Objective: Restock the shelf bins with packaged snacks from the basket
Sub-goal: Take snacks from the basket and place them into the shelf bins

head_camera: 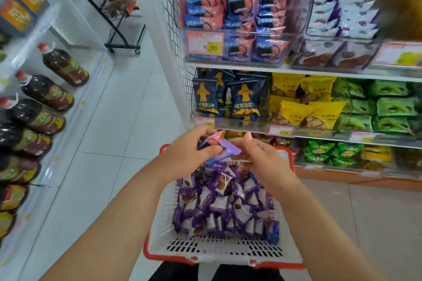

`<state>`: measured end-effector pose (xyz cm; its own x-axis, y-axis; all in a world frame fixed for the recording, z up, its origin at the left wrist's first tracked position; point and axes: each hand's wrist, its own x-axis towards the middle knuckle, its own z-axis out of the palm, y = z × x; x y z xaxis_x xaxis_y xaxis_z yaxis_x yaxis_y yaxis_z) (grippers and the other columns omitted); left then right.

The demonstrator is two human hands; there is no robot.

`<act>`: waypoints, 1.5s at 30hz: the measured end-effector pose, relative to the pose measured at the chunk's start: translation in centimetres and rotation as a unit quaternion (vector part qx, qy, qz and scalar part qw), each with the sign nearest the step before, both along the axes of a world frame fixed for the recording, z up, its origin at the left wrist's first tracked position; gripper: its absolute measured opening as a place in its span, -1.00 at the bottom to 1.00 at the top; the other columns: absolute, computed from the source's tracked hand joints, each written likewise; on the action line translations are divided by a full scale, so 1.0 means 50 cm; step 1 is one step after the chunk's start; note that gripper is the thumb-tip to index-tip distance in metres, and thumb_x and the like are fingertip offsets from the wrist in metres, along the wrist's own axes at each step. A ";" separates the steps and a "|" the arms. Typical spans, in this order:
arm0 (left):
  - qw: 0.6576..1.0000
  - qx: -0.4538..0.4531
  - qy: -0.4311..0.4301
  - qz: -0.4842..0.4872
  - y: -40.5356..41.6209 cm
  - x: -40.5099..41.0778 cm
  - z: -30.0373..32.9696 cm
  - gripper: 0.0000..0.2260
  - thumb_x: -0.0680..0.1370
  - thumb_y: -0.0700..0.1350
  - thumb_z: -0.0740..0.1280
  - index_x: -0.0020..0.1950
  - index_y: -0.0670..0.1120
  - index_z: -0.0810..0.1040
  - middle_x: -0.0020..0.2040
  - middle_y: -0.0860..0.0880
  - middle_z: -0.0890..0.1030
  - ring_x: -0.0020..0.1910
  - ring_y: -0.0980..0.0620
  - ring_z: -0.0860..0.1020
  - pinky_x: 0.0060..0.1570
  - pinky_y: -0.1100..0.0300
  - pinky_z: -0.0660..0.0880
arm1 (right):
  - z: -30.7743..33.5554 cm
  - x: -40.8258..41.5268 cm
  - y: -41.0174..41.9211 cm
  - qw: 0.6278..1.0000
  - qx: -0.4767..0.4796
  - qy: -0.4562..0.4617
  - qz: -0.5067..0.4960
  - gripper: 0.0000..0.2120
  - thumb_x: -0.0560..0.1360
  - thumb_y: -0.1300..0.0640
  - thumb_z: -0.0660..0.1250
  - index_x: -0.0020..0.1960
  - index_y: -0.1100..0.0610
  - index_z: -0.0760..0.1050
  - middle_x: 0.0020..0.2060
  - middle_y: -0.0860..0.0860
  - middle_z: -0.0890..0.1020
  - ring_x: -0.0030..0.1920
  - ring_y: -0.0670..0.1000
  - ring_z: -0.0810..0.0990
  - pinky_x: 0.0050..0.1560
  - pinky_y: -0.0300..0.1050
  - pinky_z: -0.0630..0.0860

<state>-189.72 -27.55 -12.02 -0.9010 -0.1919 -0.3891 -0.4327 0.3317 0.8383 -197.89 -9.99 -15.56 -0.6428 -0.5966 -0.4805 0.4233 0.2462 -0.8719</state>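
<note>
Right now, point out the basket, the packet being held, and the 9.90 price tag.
basket (159, 217): head view, bare left wall.
packet (228, 151): head view, purple face between both hands.
9.90 price tag (205, 43): head view, middle of the label.

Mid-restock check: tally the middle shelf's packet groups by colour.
Navy packets: 1 group
Yellow packets: 1 group
Green packets: 1 group
Total: 3 groups
</note>
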 end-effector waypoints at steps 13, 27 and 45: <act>0.988 -0.100 0.107 0.045 -0.013 -0.043 0.109 -0.54 0.46 -0.09 0.51 0.26 0.16 0.40 0.03 0.27 0.51 -0.07 0.29 0.54 -0.19 0.51 0.42 | 0.133 -0.056 -0.025 0.985 -0.029 0.170 -0.022 -0.58 0.45 0.15 0.46 0.26 -0.01 0.42 -0.07 -0.01 0.64 -0.08 -0.03 0.61 -0.05 -0.16 0.58; 0.903 -0.382 0.195 0.018 -0.061 -0.193 0.142 -0.42 0.60 0.02 0.31 0.57 -0.05 0.18 0.58 -0.02 0.19 0.57 -0.02 0.08 0.54 0.04 0.02 | 0.299 -0.365 -0.186 0.918 0.102 0.367 -0.109 -0.69 0.47 0.08 0.47 0.10 0.07 0.40 -0.08 -0.04 0.56 -0.07 -0.02 0.53 -0.17 -0.18 0.45; 0.805 -0.563 0.128 -0.136 -0.103 -0.352 0.176 -0.23 0.52 0.28 0.28 0.60 -0.02 0.07 0.61 0.03 0.01 0.58 -0.10 -0.18 0.50 -0.19 -0.28 | 0.254 -0.420 -0.222 0.880 0.254 0.396 -0.063 -0.50 0.38 -0.09 0.53 0.12 0.17 0.40 -0.20 -0.02 0.50 -0.24 -0.04 0.45 -0.35 -0.15 0.31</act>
<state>-207.33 -32.70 -3.21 -0.9923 -0.0745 0.0987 -0.0757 0.9971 -0.0090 -218.91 -21.10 -2.84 -0.9419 -0.3339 -0.0353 -0.2162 0.6836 -0.6971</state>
